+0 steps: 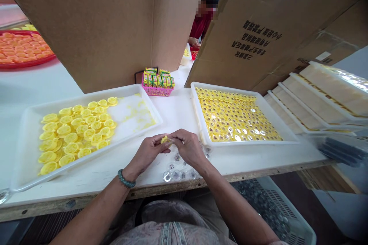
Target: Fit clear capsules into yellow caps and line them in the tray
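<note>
My left hand (152, 148), with a green bead bracelet on its wrist, is closed on a small round yellow plastic piece (164, 139). Against the same piece, the fingers of my right hand (188, 147) are pinched together. A clear edge glints at their tips; it looks like one of the clear plastic discs, though the fingers cover most of it. Below my hands, several clear discs (176, 175) with small dark prints lie on the white table (115, 176). My right hand partly hides more of them.
On the left, a white tray (133, 128) holds many yellow pieces. The right tray (205, 136) has rows of yellow pieces with shiny covers. A pink basket (158, 91) of small boxes stands behind. Cardboard walls (120, 26), stacked trays (319, 99) and a crate (299, 222) surround me. A person (201, 25) sits beyond.
</note>
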### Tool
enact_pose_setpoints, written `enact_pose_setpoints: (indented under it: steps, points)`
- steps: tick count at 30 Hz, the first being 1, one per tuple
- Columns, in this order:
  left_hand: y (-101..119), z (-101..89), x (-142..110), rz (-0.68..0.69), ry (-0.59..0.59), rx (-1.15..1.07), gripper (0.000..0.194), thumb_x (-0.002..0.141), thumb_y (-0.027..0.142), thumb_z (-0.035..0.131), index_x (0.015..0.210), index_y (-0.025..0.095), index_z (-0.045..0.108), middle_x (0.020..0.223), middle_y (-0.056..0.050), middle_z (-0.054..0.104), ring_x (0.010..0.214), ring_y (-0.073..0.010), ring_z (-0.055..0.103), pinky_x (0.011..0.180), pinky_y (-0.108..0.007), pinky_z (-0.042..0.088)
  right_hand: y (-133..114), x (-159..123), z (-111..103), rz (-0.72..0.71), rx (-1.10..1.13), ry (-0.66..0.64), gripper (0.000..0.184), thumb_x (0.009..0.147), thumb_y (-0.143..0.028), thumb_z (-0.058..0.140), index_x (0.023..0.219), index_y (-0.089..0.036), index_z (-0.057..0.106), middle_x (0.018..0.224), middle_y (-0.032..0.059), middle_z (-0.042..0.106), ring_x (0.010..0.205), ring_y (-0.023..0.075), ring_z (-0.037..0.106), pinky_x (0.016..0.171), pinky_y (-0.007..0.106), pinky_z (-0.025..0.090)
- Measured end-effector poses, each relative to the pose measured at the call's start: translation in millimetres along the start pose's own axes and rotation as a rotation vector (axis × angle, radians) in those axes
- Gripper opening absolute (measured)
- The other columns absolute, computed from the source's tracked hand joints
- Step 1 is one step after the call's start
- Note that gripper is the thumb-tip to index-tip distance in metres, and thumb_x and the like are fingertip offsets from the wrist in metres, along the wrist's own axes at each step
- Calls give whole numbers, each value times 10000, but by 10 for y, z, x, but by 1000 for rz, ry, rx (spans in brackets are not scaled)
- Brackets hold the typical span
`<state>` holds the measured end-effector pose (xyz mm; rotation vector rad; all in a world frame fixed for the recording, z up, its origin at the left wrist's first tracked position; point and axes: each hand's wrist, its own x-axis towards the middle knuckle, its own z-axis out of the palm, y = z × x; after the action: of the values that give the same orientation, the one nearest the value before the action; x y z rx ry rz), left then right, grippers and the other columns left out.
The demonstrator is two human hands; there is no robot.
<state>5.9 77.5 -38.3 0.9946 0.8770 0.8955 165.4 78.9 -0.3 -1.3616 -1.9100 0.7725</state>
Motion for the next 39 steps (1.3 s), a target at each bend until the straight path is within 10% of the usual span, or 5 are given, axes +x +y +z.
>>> enact_pose_setpoints:
  steps: [6,18,39]
  points:
    - [7,9,18,-65,99,-59,505,683,337,732,1150,184,614,746,-3,663,718,-150,605,775,-330,507,45,-208,121,-103,-108,81,486,768,-213,640,1236,-236,511,1094,72,587,923,181,585,814,321,500]
    - [-34,-26,11,4,67,3,367,678,318,713,1013,172,685,844,-29,696,823,-190,602,773,-299,475,185,-186,256,-341,-341,68,384,790,-116,515,1168,-176,554,949,92,603,908,201,564,810,343,497]
    - [4,-10,-9,101,141,129,272,670,330,717,886,174,661,788,-12,650,695,-144,564,636,-243,442,140,-265,366,-258,-238,256,378,820,-171,541,1190,-245,553,944,69,625,876,185,593,782,324,512]
